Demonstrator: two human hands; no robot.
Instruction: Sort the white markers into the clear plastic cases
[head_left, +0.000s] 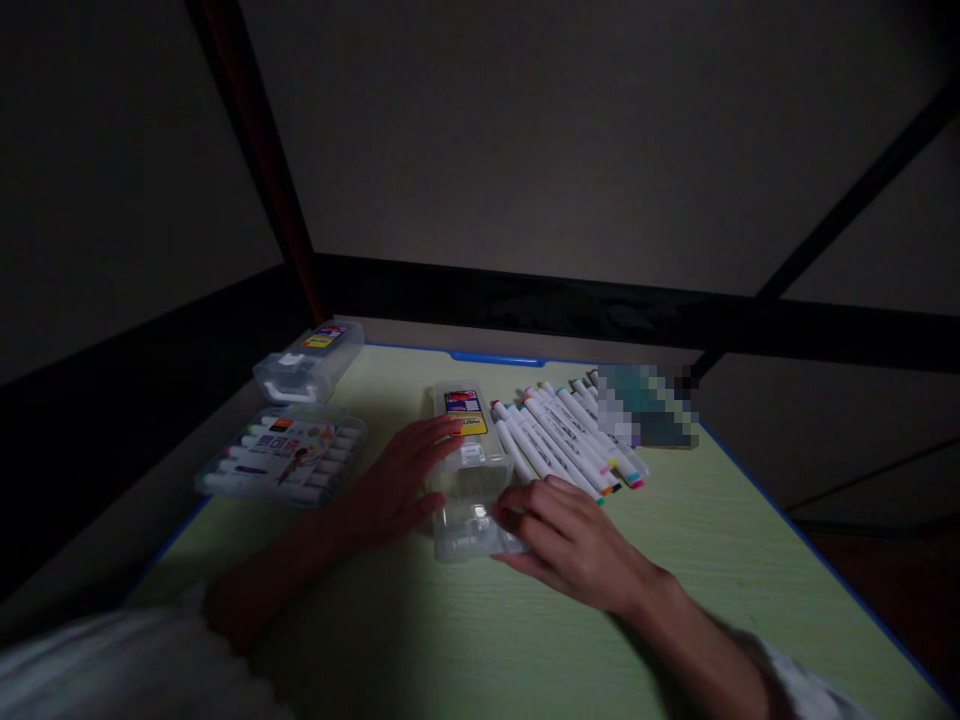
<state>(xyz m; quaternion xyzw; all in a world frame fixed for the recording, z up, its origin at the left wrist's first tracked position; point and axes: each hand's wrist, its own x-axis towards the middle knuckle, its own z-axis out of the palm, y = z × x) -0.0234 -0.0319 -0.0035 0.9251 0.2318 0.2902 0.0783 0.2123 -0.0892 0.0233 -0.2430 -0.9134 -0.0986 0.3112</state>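
Green tabletop (720,600), both hands (491,500) at clear case (469,510).

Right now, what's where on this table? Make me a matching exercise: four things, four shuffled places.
1. Left hand
2. Right hand
3. Loose markers
4. Clear case with a handle

A. Lying side by side, to the right of the middle case
B. At the middle case's left side, fingertips by its label
C. Beyond the box of packed markers, at the far left
D. At the right side of the middle case's near part

Pairs: 1-B, 2-D, 3-A, 4-C
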